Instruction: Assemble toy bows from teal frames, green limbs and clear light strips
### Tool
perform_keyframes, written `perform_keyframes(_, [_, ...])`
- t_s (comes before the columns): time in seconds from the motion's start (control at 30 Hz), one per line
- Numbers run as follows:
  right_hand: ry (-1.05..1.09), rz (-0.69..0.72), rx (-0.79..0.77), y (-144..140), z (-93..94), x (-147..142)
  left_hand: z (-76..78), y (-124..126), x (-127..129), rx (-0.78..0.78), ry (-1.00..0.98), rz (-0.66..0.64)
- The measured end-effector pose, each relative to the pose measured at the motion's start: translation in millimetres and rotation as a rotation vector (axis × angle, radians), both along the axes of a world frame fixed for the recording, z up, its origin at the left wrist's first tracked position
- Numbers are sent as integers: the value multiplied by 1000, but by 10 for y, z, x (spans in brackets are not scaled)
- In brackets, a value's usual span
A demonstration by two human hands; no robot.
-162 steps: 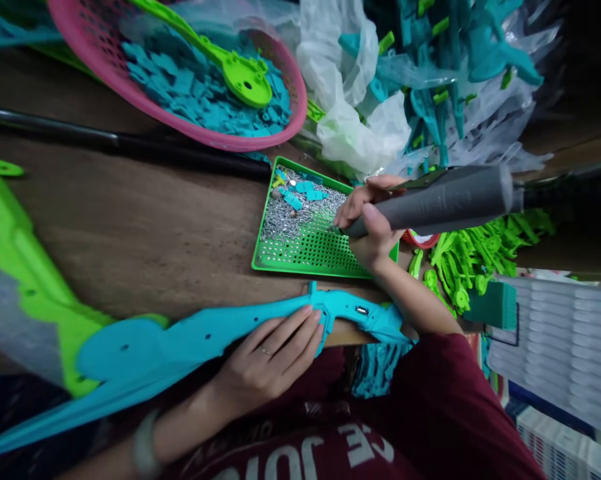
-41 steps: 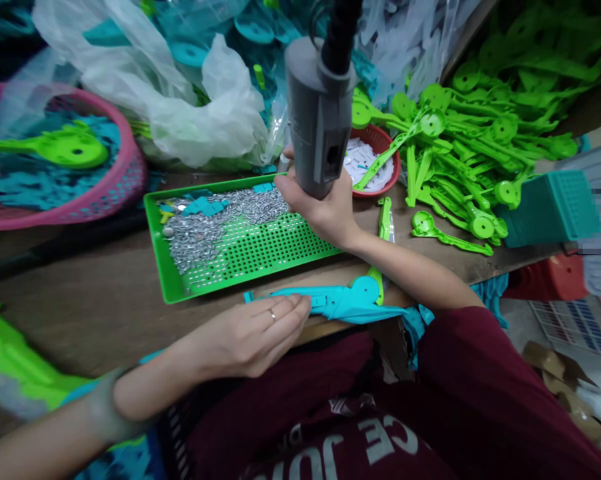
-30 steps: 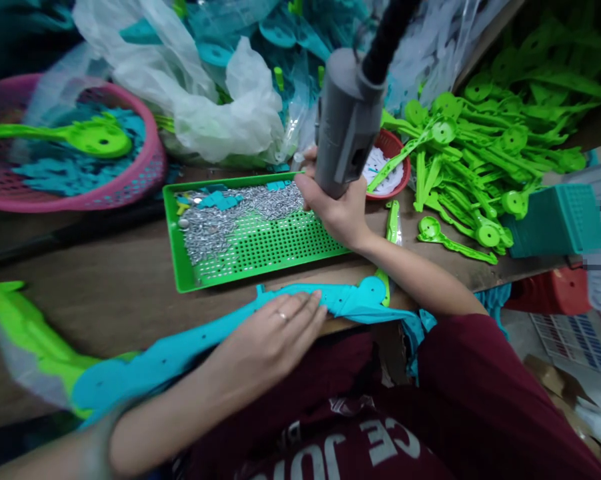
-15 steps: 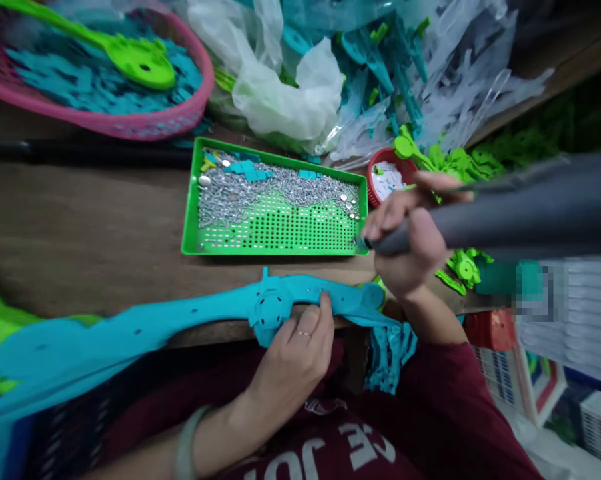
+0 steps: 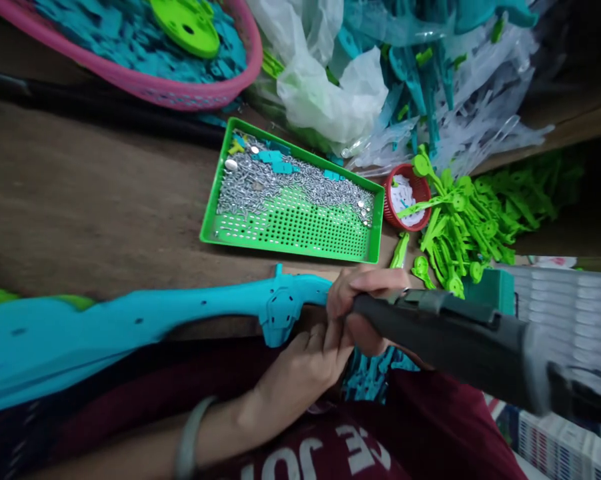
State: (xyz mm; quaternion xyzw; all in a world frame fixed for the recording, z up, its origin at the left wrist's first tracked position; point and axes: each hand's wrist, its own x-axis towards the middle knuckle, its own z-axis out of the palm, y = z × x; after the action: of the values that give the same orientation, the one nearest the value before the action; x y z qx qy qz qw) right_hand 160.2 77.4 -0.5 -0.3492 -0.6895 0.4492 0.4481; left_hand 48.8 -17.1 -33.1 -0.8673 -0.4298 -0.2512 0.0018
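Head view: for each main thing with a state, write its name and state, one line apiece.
Green tray: partly covered in small metal pieces.
Pink basket: filled with blue pieces.
Red basket: holding white pieces.
Dark tool: held in right hand; running or not, unclear.
Blue part: lying along table edge.

Letters "CE J" (image 5: 359, 452) on shirt (image 5: 445, 420)

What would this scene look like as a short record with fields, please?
Left hand: by the right end of the long blue part, fingertips hidden
Left hand wears: a ring and a pale bracelet
Right hand: holds a dark handheld tool
Long blue part: along the near table edge
Green tray: silver screws and small blue pieces
Red basket: white pieces, right of the tray
Pink basket: blue pieces, lime-green part on top
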Motion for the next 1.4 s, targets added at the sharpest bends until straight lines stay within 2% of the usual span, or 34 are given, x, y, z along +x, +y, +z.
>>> perform_keyframes(0.1, [166,22,170,-16,-4,-40,1,-2,-15,-3,-8,6])
perform_keyframes(0.17, [141,142,122,53,64,-15,1,9,-14,3,13,-8])
perform_keyframes(0.23, [113,181,108,224,152,39,-4,41,13,-10,48,1])
perform_keyframes(0.27, [114,120,131,342,179,63,-12,65,39,-14,48,13])
perform_keyframes(0.33, [138,-137,179,605,163,81,-43,127,110,-1,18,-10])
perform_keyframes(0.37, [152,-274,179,729,117,74,-68,162,150,19,-9,-43])
perform_keyframes(0.43, [173,-417,151,920,-26,40,-132,231,219,86,-62,-141])
perform_keyframes(0.53, [153,-380,111,1029,-244,13,-220,313,263,172,-132,-208])
perform_keyframes(0.63, [139,-305,116,1014,-363,38,-248,340,239,191,-151,-229])
perform_keyframes(0.73, [153,-307,134,1016,-409,32,-243,307,200,176,-145,-240])
perform_keyframes(0.83, [140,-350,138,1030,-358,-16,-268,248,180,165,-175,-229])
perform_keyframes(0.9, [158,-364,136,971,-219,-13,-304,224,174,176,-227,-207])
perform_keyframes(0.97, [239,-355,146,804,3,55,-343,223,164,186,-270,-184])
perform_keyframes(1.07, [304,-322,144,363,347,245,-392,249,134,177,-332,-199])
perform_keyframes(1.13, [221,-273,85,39,466,364,-419,259,108,189,-381,-249])
perform_keyframes(1.2, [151,-232,26,-216,458,426,-440,251,83,223,-406,-269])
perform_keyframes(1.27, [164,-226,36,-359,365,419,-464,225,60,255,-404,-250])
perform_keyframes(1.37, [184,-247,101,-395,215,335,-525,165,27,265,-392,-264])
perform_keyframes(1.4, [178,-246,117,-383,176,304,-555,142,14,220,-386,-291])
